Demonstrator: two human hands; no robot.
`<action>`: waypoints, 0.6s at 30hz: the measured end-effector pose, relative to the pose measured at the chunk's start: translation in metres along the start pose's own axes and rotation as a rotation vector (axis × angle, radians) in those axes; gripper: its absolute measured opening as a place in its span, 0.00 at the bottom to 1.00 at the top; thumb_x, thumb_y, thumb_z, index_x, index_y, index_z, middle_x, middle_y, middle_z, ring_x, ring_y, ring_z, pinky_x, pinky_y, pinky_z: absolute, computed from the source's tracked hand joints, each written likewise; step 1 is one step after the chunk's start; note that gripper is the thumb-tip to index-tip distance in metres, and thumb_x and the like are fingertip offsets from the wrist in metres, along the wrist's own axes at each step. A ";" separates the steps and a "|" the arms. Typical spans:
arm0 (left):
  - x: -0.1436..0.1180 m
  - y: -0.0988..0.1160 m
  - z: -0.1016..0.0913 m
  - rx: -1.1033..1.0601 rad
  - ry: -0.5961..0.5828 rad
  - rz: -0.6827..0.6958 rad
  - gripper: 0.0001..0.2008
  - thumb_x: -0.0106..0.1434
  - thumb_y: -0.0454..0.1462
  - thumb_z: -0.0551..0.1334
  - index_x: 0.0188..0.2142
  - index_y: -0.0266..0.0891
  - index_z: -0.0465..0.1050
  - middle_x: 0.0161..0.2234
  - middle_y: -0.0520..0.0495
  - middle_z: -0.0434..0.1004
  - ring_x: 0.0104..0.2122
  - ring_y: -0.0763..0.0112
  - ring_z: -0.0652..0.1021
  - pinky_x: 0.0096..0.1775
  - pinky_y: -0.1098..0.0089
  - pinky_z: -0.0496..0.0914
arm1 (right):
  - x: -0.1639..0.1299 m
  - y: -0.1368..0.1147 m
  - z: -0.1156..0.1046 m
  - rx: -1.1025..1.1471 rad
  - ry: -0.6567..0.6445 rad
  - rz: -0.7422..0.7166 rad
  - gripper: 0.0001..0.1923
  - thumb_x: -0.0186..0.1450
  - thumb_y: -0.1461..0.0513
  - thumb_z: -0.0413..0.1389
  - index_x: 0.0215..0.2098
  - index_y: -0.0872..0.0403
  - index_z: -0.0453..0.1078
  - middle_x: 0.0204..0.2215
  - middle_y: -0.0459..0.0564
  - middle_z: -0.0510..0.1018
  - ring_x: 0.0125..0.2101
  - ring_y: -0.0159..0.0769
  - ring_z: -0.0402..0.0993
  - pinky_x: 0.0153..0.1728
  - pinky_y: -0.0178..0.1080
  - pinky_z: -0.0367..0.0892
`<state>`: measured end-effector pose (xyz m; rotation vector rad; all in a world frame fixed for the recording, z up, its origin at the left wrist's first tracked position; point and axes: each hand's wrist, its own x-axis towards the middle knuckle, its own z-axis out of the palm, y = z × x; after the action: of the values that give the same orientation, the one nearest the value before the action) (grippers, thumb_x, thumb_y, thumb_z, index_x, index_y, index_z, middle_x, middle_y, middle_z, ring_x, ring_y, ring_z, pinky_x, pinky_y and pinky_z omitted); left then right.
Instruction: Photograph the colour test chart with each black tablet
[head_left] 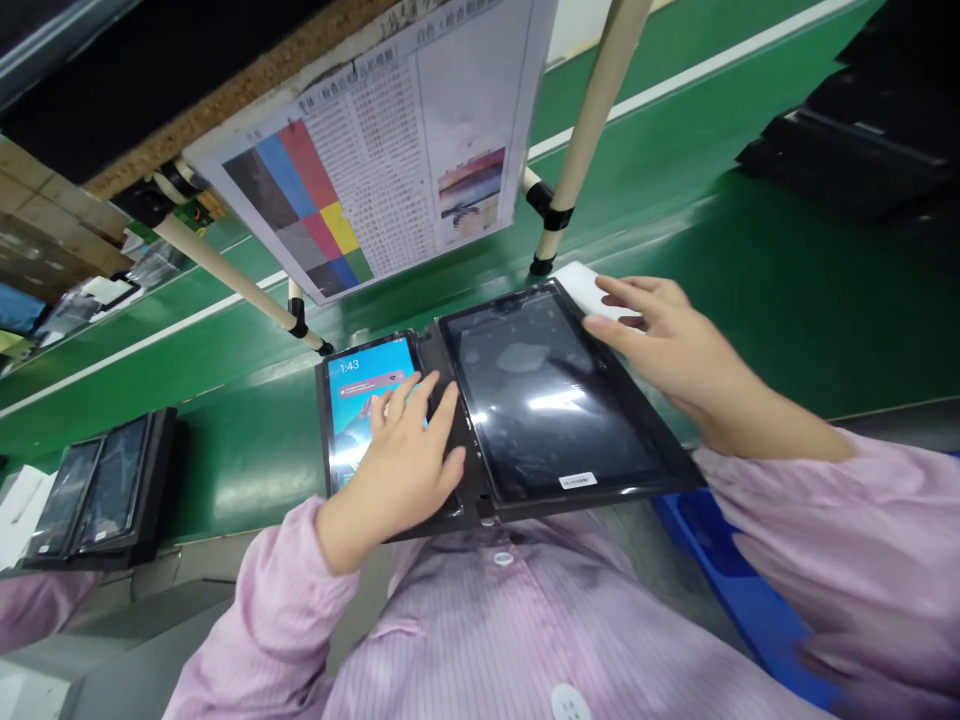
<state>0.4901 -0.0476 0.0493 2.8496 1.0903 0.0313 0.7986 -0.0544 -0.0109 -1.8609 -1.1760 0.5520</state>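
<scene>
Two tablets lie side by side in a black holder (pixel 667 450) in front of me. The left tablet (pixel 367 365) is lit, showing 1:43 over a blue wallpaper. My left hand (pixel 401 460) rests over its lower right part, fingers spread, hiding some of the screen. The right tablet (pixel 525 420) has a dark, glossy face with a smudged patch and a small white label. At its upper right edge is my right hand (pixel 667 345), thumb and fingers stretched out and apart. A white sheet or pad (pixel 581 285) lies just behind those fingertips; contact with it cannot be made out.
A colour-chart sheet (pixel 360 170) hangs from a pipe frame (pixel 592 110) beyond the tablets. Another black holder with dark tablets (pixel 112 480) sits at left, near a co-worker's sleeve (pixel 45 605). Black trays (pixel 862 150) are stacked right; a blue bin (pixel 742 600) stands below.
</scene>
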 end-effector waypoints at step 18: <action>-0.138 -0.069 0.016 -0.250 -0.022 0.020 0.20 0.68 0.36 0.59 0.57 0.55 0.73 0.54 0.40 0.54 0.56 0.53 0.59 0.52 0.50 0.64 | -0.093 0.006 -0.045 -0.544 -0.376 -0.823 0.17 0.69 0.45 0.50 0.52 0.30 0.74 0.67 0.40 0.57 0.62 0.55 0.57 0.50 0.58 0.62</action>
<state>0.3423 -0.0896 0.0285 2.6319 0.9771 0.1275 0.7915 -0.1565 0.0018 -1.4960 -2.3546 0.1014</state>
